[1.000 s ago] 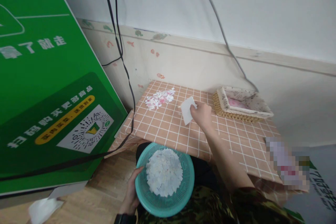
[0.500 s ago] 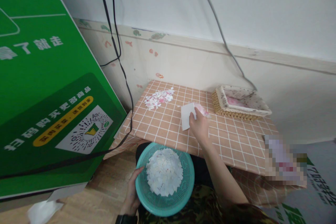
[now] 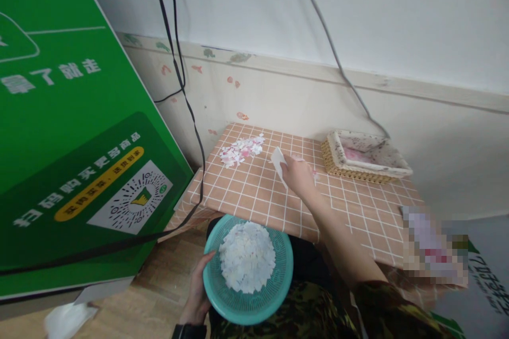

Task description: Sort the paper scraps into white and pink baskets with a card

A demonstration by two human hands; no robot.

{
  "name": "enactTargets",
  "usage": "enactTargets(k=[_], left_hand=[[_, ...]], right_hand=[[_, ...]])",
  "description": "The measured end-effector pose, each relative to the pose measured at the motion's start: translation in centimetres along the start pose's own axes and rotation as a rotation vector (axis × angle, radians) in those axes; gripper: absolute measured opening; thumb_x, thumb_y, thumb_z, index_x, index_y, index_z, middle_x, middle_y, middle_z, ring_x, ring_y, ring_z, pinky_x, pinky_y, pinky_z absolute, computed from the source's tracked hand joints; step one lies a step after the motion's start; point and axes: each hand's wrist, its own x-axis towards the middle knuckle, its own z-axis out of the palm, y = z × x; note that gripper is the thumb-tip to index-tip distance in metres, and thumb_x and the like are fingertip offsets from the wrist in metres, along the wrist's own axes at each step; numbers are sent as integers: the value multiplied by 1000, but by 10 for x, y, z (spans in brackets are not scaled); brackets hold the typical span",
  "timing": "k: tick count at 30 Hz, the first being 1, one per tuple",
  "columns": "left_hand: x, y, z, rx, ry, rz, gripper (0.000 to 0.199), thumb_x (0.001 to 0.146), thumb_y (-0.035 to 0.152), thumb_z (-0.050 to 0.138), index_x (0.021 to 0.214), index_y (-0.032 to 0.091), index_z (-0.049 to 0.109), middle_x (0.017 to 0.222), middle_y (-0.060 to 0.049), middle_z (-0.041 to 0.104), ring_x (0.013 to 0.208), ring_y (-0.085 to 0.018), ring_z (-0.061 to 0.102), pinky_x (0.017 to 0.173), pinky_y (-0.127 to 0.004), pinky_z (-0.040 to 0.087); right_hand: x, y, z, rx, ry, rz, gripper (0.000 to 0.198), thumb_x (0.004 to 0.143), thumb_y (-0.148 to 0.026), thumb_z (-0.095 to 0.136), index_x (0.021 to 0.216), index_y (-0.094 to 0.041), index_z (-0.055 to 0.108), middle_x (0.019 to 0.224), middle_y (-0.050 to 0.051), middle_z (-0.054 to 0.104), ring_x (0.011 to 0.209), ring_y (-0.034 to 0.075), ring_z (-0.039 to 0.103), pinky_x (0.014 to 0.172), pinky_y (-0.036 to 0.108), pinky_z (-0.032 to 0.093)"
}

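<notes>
My left hand [image 3: 200, 286] grips the left rim of a round turquoise plastic basket [image 3: 285, 275], its thumb over the edge. The basket rests on my lap and holds a heap of small white paper scraps [image 3: 246, 257]. Over the table, my right hand [image 3: 299, 175] is closed on a white card [image 3: 278, 163], which is tilted nearly edge-on to me. Pinkish-white pieces [image 3: 298, 158] lie partly hidden behind that hand. To its left, a spread of white and pink paper scraps [image 3: 242, 149] lies on the tablecloth.
A checked brown cloth covers the table [image 3: 254, 190] against the wall. At its back right stands a lined wicker basket [image 3: 363, 174] with pink material inside. A blurred item [image 3: 431, 246] lies at the right edge. Black cables [image 3: 193, 111] hang before a green panel [image 3: 47, 116] on the left.
My right hand has turned the white card from facing me to nearly edge-on, staying about the same place above the table. My left hand keeps its grip on the basket rim.
</notes>
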Motion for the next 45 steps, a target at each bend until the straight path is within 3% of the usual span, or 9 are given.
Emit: enactTargets(k=[5,11,14,20,28,31,35,38,45], left_hand=[[-5,7,3,2,6,30,15,72,19,64,81,10,72,69,-10,76,69,-28,72,73,-42,56],[-10,15,11,-7,12,59,11,73,16,63,74,10,72,66,-9,76,60,-25,70,69,-40,57],[-11,18,13,-8,-15,36,14,74,19,62,76,10,73,67,-10,76,61,-25,70,69,-39,57],[-16,23,19,-14,0,82,13,73,17,62,72,11,73,65,-9,75,60,-24,70,66,-37,56],[-19,22,21,-3,-11,99,11,71,19,65,72,11,72,65,-8,75,61,-25,70,70,-39,56],[-19,21,19,5,5,90,11,71,19,64,74,11,72,64,-8,75,60,-25,70,71,-41,57],[-16,18,15,7,8,84,13,72,19,64,78,10,72,70,-10,76,71,-29,72,74,-42,56],[-11,15,12,16,34,90,11,71,18,65,76,11,72,67,-10,76,72,-30,72,75,-43,56],[1,0,2,4,-2,15,14,70,23,68,78,12,73,72,-11,77,80,-32,72,76,-44,56]], right_hand=[[-6,-5,-5,-34,-68,-195,30,92,-24,37,104,-16,63,76,10,68,66,20,61,58,27,36],[-2,-8,0,-49,-9,-168,37,93,-25,36,124,-21,57,74,8,70,65,20,63,57,27,37],[-7,-12,7,-25,-56,-271,39,92,-21,40,127,-25,56,79,7,71,66,19,64,58,26,38],[-59,-16,4,179,-121,-504,48,85,-9,44,130,-21,53,95,8,71,76,17,65,64,25,44],[-119,-25,-23,436,-176,-747,39,89,-16,44,125,-26,57,100,7,71,79,16,65,66,26,49],[-113,-14,-24,458,-174,-658,40,91,-19,42,128,-25,56,94,6,72,75,15,66,64,26,49],[-77,17,-13,371,-26,-273,38,93,-29,41,125,-21,60,84,7,73,67,17,65,63,29,48],[-40,43,-5,306,60,-75,34,90,-31,46,115,-22,67,96,9,73,77,20,67,72,30,47],[21,82,-5,268,47,56,34,86,-29,50,113,-19,68,95,10,73,82,22,67,73,28,44]])
